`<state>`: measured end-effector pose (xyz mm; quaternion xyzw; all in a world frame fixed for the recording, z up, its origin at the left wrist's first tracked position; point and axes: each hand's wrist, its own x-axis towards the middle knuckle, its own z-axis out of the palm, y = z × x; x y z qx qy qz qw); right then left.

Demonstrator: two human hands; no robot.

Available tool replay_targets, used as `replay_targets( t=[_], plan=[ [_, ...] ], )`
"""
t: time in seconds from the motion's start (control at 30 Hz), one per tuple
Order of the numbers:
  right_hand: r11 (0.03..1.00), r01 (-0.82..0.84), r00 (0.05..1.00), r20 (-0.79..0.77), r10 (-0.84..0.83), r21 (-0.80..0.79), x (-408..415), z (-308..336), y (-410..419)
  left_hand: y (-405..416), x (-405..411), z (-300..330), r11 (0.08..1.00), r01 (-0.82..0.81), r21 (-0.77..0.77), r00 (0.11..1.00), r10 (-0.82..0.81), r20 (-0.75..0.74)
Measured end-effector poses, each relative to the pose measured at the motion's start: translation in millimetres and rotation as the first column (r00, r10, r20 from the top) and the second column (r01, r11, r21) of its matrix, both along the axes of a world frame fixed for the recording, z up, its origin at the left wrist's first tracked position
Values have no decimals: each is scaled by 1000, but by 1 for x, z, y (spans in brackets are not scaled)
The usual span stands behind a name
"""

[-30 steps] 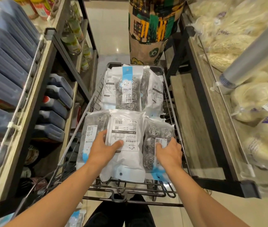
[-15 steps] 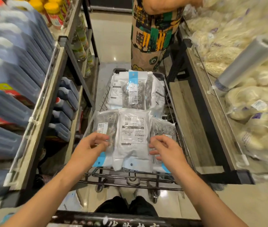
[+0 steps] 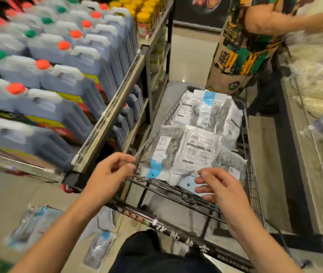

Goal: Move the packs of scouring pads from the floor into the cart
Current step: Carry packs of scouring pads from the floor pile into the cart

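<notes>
Looking down, I see my dark trousers [image 3: 156, 255] at the bottom edge, and on the pale tiled floor [image 3: 3, 198] beside them two blurred packs on the floor [image 3: 99, 251], clear glossy plastic with a blue strip. My left hand [image 3: 107, 174] and my right hand [image 3: 219, 186] hover over the near end of the cart [image 3: 178, 196]; on both the grip is loose, the fingers half curled around nothing. A second ago the hands pressed flat on the packs, and now they are lifted off and pulled back toward me. The view has also turned left, so the floor packs have come into sight.

The cart is of thin black wire, with a dark round handle bar [image 3: 176, 229] carrying white characters. Inside lie the packs in the cart [image 3: 198, 152]: flat shiny bags, some white with printed labels, some clear and showing grey steel-wool balls. They lie in two rows, as before.

On the left a metal shelf [image 3: 109, 119] holds translucent jugs [image 3: 72, 83] with red and green caps. At the far end stands a person in a patterned garment [image 3: 241, 50].
</notes>
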<state>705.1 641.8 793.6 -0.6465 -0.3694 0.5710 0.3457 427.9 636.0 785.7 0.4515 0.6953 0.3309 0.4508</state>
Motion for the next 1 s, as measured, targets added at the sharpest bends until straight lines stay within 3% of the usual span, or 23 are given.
replay_targets(
  t=[0.2,0.33,0.53,0.7,0.87,1.0],
  plan=[
    [984,-159,955,-266,134,-77,-7,15,-15,-114,8,17,970,-245,2,969,244,25],
    [924,-372,885,-336,323,-90,-38,20,-33,-199,22,6,866,-498,-38,866,499,34],
    [722,-691,704,-254,663,-30,-100,18,-86,-339,25,-2,594,-799,-90,598,802,-19],
    [532,-847,524,-206,826,-20,-155,21,-153,-427,16,-7,371,-923,-105,373,928,-2],
    [398,-915,402,-120,908,-63,-216,-1,-241,-497,-13,-16,296,-948,-114,294,955,34],
    [372,-920,386,-120,915,-120,-274,-21,-317,-574,-56,-24,254,-958,-134,254,967,23]
  ],
)
